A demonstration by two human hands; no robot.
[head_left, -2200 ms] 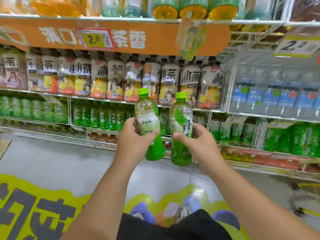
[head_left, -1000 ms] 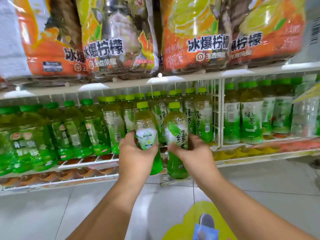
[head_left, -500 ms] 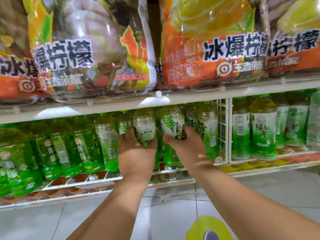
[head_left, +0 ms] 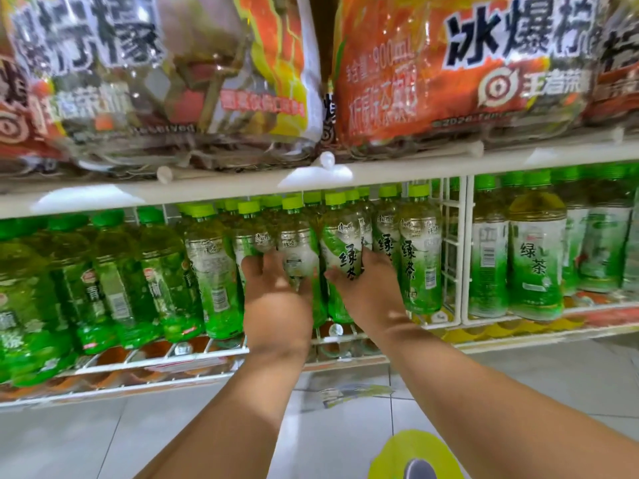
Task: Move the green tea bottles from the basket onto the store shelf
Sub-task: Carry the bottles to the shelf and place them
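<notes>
Upper bottles (head_left: 449, 63) cut off; left fingertips hidden

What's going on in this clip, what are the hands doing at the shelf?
A person is stocking green tea. The left hand grips one green tea bottle and the right hand grips another, both upright among the rows of the same drink on the wire shelf. Whether their bases rest on the shelf yet is hidden. The basket is out of view.

head view, close, facing shelf (head_left: 242, 188)
</notes>
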